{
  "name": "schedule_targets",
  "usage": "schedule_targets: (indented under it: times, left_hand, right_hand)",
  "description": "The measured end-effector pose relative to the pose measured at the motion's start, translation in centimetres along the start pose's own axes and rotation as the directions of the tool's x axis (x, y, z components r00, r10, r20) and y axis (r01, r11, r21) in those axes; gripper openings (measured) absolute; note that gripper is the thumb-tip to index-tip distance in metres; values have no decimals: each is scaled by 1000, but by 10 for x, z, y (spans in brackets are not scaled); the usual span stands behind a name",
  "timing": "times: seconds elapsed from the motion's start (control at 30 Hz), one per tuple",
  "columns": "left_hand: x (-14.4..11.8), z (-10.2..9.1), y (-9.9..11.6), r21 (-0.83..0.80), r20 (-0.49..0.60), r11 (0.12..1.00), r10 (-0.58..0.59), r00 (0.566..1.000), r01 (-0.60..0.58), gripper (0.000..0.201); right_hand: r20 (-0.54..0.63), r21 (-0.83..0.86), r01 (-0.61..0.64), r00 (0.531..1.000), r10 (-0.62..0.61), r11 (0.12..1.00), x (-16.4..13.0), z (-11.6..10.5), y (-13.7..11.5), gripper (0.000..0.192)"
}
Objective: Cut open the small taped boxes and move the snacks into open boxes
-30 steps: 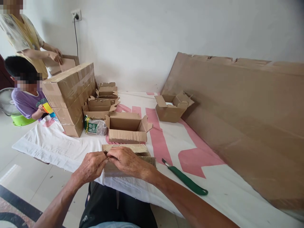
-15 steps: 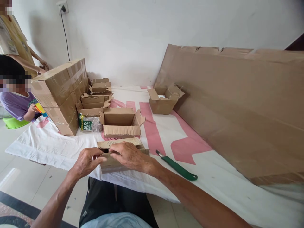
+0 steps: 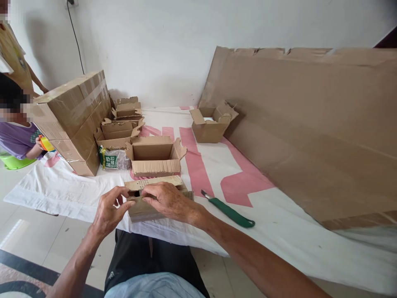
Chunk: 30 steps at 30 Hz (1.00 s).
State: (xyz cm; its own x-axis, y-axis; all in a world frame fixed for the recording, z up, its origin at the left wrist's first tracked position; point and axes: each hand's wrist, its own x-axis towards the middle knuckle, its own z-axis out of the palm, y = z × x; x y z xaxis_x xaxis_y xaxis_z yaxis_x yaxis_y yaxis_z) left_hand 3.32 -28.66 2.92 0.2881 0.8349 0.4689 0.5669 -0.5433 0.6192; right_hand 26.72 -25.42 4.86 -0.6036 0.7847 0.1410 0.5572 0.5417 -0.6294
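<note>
A small cardboard box (image 3: 144,213) lies at the table's near edge, its perforated flap (image 3: 155,182) raised along the far side. At its left end my left hand (image 3: 111,209) has its thumb and curled fingers on the corner. My right hand (image 3: 170,201) lies over the top, fingers bent around the near upper edge; its palm and forearm cover part of the box. A dark gap shows between the two hands. To the right, a green-handled cutter (image 3: 231,213) rests on the cloth.
Beyond stand an open carton (image 3: 156,167), a bag of beans (image 3: 114,159) and more open cartons (image 3: 118,130). Taped boxes (image 3: 74,120) are stacked at left, near two people. Another open carton (image 3: 208,131) sits by a large cardboard sheet (image 3: 304,124). White-and-pink cloth (image 3: 273,231) covers the table.
The view has shifted slightly, so everything sits a little further left and higher. My left thumb and fingers have spread slightly at the box's corner. My right hand stays on its edge.
</note>
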Motion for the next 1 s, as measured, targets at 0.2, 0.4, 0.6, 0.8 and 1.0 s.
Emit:
schedule_targets:
  times: [0.2,0.4,0.6,0.8,1.0]
  left_hand:
    - [-4,-3,1,195,38,948,248,968,-251,17]
    - [3,0,5,116,93,973,191,977,-201,21]
    - [5,-2,9,-3,91,996,84,992,-84,27]
    - [-14,-7,-2,-123,92,986,-100,991,111,29]
    - [-24,11,-23,44,36,986,-165,986,164,31]
  right_hand:
    - [-17,-12,31,999,-31,999,-1,3,2,15]
    - [-8,-31,24,1000,-24,999,-1,4,1,17]
    - [9,-69,2,1000,-2,998,-4,-3,-3,10]
    - [-27,-188,64,997,-70,980,-33,-1,2,13]
    - [-74,-358,229,959,-272,905,-69,24,0,8]
